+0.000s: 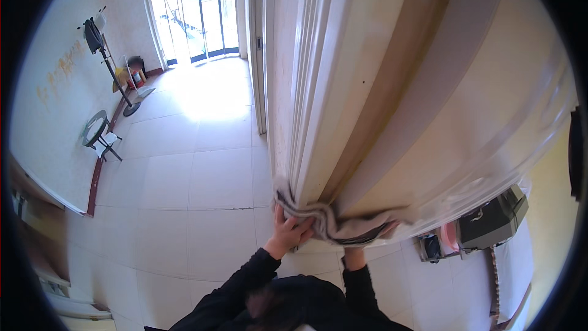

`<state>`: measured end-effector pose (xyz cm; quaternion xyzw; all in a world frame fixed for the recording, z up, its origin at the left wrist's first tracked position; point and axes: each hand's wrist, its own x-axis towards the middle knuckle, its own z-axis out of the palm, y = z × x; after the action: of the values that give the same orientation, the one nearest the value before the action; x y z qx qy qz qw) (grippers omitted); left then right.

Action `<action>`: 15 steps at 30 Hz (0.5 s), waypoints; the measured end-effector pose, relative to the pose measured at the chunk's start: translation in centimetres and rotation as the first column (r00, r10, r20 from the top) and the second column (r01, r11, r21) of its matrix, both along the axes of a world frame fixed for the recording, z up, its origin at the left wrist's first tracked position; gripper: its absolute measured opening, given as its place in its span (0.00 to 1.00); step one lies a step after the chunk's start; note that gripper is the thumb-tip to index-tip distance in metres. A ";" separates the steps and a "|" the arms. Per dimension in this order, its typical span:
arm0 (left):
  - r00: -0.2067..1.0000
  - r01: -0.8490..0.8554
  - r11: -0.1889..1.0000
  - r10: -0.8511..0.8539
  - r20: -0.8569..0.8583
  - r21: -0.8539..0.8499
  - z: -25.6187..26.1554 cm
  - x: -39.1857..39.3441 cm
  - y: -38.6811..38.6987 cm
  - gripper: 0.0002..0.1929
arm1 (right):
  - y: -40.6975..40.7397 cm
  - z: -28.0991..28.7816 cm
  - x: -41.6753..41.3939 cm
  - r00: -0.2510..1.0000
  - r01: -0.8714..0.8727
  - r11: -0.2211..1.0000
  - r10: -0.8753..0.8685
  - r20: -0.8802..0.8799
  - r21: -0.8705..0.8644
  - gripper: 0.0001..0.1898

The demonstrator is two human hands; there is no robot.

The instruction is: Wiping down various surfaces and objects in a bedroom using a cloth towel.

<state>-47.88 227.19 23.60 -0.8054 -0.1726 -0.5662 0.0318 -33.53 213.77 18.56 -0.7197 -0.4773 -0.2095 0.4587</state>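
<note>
A beige and grey-brown cloth [324, 216] lies folded across the ribbed moulding of a white door frame [305, 138] and the door surface beside it. My left hand [290, 233] grips the cloth at its left end, fingers spread over its lower edge against the moulding. Under the cloth's right part, my right hand [354, 257] shows only its wrist and heel; its fingers are hidden by the fabric. To the right, the white door panel [459, 147] is blurred, with shiny clear plastic [528, 140] along its outer edge.
At right, an old boxy television [494, 218] stands beside a pink item [449, 237]. Along the left wall are a coat stand [112, 66], a dustpan [143, 92] and a small round-topped stool [95, 128]. A barred, bright doorway [195, 14] lies ahead across the tiled floor [216, 179].
</note>
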 end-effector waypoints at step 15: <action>0.986 0.106 0.937 -0.143 -0.087 -0.332 -2.4 -0.8 -1.2 0.18 | 0.5 -1.2 1.4 0.964 0.224 0.974 -0.215 0.158 -0.039 0.43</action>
<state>-48.72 225.97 21.24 -0.8387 -0.2106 -0.4855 -0.1286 -32.16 214.29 17.36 -0.7626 -0.4340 -0.3000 0.3742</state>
